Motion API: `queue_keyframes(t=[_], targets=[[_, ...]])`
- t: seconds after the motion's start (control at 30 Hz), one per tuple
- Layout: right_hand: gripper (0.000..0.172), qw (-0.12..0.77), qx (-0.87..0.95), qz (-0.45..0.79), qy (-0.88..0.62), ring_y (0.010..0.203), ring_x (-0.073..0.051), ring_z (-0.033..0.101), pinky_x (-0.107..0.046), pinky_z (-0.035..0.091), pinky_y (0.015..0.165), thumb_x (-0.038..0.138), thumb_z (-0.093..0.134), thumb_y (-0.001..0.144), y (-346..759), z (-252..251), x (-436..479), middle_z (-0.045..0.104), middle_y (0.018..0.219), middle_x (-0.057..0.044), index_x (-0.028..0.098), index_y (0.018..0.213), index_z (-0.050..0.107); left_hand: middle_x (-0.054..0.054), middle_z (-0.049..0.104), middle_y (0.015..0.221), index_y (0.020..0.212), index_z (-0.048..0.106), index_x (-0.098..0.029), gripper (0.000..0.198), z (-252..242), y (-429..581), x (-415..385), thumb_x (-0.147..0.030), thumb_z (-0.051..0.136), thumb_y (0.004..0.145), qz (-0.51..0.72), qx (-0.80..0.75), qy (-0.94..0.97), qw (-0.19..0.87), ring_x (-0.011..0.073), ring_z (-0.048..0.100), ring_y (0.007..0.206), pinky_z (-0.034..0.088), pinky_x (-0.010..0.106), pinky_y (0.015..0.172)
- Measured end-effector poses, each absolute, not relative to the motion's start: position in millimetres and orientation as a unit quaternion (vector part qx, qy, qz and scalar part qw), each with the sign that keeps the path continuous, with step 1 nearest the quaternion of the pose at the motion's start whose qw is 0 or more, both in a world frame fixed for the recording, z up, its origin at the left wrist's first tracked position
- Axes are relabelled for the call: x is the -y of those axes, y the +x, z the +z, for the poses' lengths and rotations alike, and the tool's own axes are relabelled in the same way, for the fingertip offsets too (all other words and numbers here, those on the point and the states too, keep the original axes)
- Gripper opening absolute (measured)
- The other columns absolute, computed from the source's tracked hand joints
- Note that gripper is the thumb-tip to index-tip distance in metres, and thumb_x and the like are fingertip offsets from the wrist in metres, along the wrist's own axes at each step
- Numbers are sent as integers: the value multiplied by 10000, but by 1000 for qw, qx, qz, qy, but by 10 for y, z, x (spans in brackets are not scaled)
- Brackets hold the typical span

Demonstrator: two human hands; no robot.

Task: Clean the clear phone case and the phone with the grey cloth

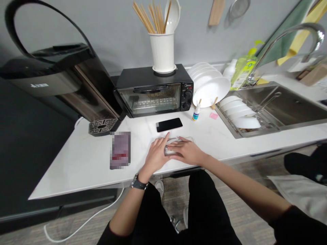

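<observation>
1. Far left: dark dispenser on the counter, nothing in reach of it. Blurred-out rectangle lies in front, well apart from the hands; can't tell what it is.
2. Left hand: strap watch on wrist, fingers extended, laid low at the left side of the clear item. No pinch visible; can't tell if it's gripping.
3. Phone: flat between oven and hands, near the left index fingertip. Looks apart from the fingers.
4. Clear item: on the counter near the front edge, between and under the hands. Looks like thin plastic; contents, if any, hidden. Step in hand, my read: two-handed handling of it, flattening or shaping.
5. Right hand: fingers stretched across the clear item, thumb side hidden, so can't tell if it's gripping.
6. Next move calls for even, light contact from both hands, clear of the phone.
7. Right: small bottle, pink note, both untouched. Sink beyond.
</observation>
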State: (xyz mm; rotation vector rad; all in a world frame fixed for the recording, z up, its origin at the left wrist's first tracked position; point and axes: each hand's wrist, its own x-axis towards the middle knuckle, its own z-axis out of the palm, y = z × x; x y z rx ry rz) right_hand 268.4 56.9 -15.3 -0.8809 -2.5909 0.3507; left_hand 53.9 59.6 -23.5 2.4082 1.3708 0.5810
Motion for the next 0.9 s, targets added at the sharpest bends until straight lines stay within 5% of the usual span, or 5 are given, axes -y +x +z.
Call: queue_keyframes(t=[0.3,0.4,0.53,0.77,0.9], targets=[[270,215,840,142,-477,1065,-248,766,-355,590,914,205,579,1004,3393,-81,-290,805,1197,-66,255,1177,781,85,621,1444,1685,149,-315,1084,-262,528,-609,-516,813,852,207,-480,837,161,337,531,1299,426,477,1068],[109,404,676,325,-523,784,-215,724,-308,548,743,342,769,879,3365,-133,-395,817,903,-36,240,905,796,132,485,1591,1657,264,-260,1032,-284,502,-601,-564,809,836,213,-483,838,139,360,445,1422,384,506,1164],[430,592,438,411,-537,579,-150,541,-259,431,544,646,739,820,3333,-248,-566,639,656,26,220,861,693,163,386,1663,1549,439,-205,763,-292,499,-562,-570,695,931,222,-500,831,97,382,370,1498,261,596,1259],[563,657,305,437,-534,620,-158,542,-286,496,561,774,703,746,3522,-292,-414,583,736,24,244,860,550,144,548,1548,1130,555,-230,452,-274,533,-565,-410,835,825,301,-492,797,181,352,378,1537,334,573,1244],[360,683,385,296,-546,719,-169,556,-284,523,645,626,520,996,3379,-85,-262,544,831,12,269,953,518,86,778,1232,1117,493,-266,290,-281,591,-512,-311,707,926,380,-505,694,346,260,715,1225,560,435,1025]])
